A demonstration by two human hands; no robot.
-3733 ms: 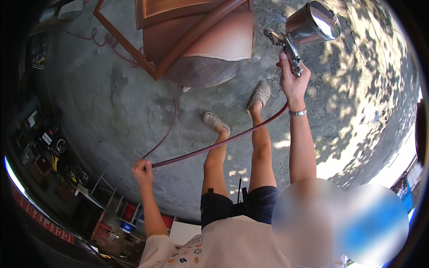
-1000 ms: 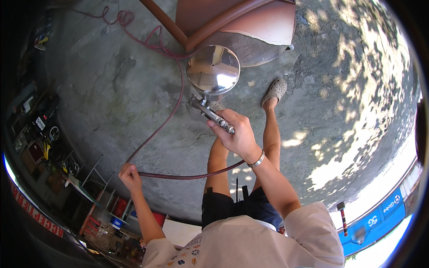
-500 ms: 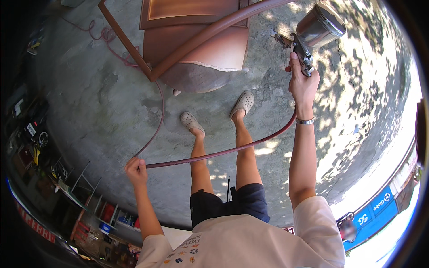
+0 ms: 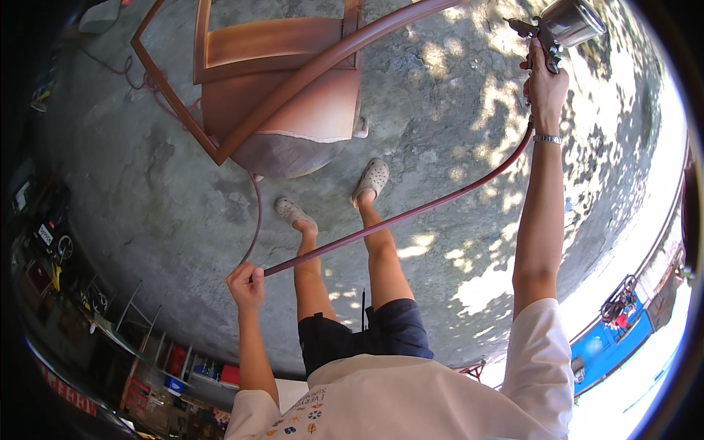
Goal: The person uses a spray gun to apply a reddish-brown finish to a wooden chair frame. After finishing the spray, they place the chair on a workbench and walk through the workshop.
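Note:
My right hand (image 4: 548,88) reaches far out to the right, closed round the handle of a metal spray gun (image 4: 545,35) with a silver cup. A dark red air hose (image 4: 396,218) runs from the gun's handle across my legs to my left hand (image 4: 246,286), which is closed round it. Beyond that hand the hose carries on toward the brown furniture piece. To the left of the gun stands this reddish-brown piece (image 4: 277,45), with a long curved rail (image 4: 308,84), apart from both hands. Its lower part rests over a rounded grey support (image 4: 290,155).
My feet in beige clogs (image 4: 372,178) stand on rough grey concrete (image 4: 440,293), dappled with sun at right. Loose hose coils (image 4: 150,82) lie beyond the furniture. Cluttered shelves (image 4: 172,367) line the left, and a bicycle (image 4: 618,302) stands by a blue panel at right.
My right hand has carried the spray gun farther out and to the right. The hose between my hands has straightened. My left hand sits slightly more right and nearer; the furniture appears shifted left in view.

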